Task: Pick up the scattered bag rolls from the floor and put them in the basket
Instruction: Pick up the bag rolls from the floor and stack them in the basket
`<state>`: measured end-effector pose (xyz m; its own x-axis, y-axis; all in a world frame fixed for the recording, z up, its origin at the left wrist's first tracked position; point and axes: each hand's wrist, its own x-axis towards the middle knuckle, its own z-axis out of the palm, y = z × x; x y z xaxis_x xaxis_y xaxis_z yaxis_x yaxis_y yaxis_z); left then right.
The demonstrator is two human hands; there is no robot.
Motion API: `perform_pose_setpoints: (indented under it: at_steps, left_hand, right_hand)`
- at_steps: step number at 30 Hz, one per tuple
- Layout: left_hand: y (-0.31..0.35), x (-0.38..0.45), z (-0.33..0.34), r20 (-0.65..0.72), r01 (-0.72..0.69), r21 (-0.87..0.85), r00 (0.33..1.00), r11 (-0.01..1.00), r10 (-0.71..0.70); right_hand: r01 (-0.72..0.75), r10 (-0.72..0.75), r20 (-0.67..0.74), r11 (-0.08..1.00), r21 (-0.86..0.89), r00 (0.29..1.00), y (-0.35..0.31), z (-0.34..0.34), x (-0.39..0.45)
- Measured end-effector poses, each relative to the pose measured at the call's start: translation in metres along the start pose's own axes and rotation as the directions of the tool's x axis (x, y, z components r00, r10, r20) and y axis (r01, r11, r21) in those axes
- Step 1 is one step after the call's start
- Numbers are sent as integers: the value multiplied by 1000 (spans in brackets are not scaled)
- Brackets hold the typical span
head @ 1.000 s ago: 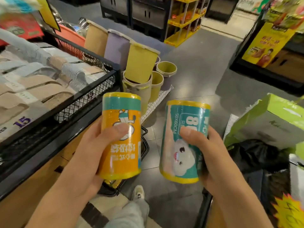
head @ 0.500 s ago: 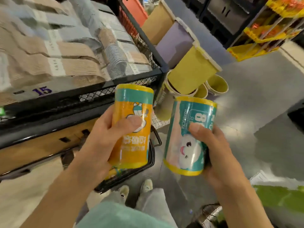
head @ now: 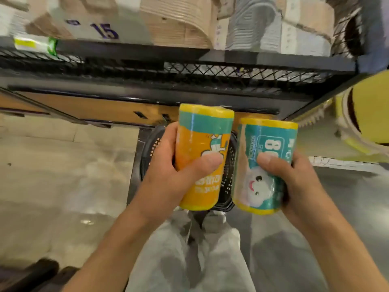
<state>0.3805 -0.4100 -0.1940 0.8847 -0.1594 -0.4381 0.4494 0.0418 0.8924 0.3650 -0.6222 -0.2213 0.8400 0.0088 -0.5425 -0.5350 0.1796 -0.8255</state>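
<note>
Seen from above: the left hand (head: 168, 175) is wrapped around an upright orange bag roll (head: 202, 144), and the right hand (head: 294, 182) is wrapped around a teal bag roll (head: 267, 165) at its 3 o'clock. Both hover over a black plastic basket (head: 147, 152) on the floor. Released early, the teal roll looks likely to miss the rim.
</note>
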Motion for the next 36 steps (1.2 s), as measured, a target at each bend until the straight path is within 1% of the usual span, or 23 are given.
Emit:
perform_pose_setpoints:
  at_steps: [2, 5, 10, 13, 16, 20, 25, 29, 32, 36]
  left_hand:
    - [-35, 20, -3, -58, 34, -6, 998, 999, -34]
    - [-94, 50, -17, -144, 88, -19, 985, 996, -90]
    - [-202, 97, -45, -234, 174, -14, 957, 985, -172]
    - [-265, 120, -64, -270, 242, -19, 933, 970, -238]
    - [-323, 141, -80, -317, 283, -7, 909, 959, -271]
    - [-393, 177, -102, -331, 323, 65, 900, 944, -285]
    - [-466, 232, -122, -366, 330, 279, 905, 902, -218]
    - [-500, 269, -128, -428, 338, 451, 894, 826, -133]
    - [-512, 289, -119, -423, 328, 613, 905, 719, -52]
    - [-523, 311, -106, -390, 324, 771, 921, 548, 4]
  right_hand:
    - [-42, 43, 9, 998, -37, 999, 30, -4, 28]
    - [-84, 83, -14, 995, -49, 996, 86, -8, 66]
    - [-155, 148, -90, 985, -71, 985, 185, -9, 126]
    - [-180, 162, -173, 980, -90, 972, 243, -9, 158]
    - [-224, 182, -233, 960, -166, 955, 301, -13, 190]
    - [-295, 228, -284, 931, -217, 931, 372, -21, 231]
    - [-395, 250, -390, 847, -355, 886, 446, -30, 280]
    - [-506, 345, -437, 796, -333, 831, 487, -35, 307]
    - [-565, 361, -500, 747, -350, 787, 506, -37, 323]
    - [-600, 352, -549, 707, -375, 758, 528, -45, 339]
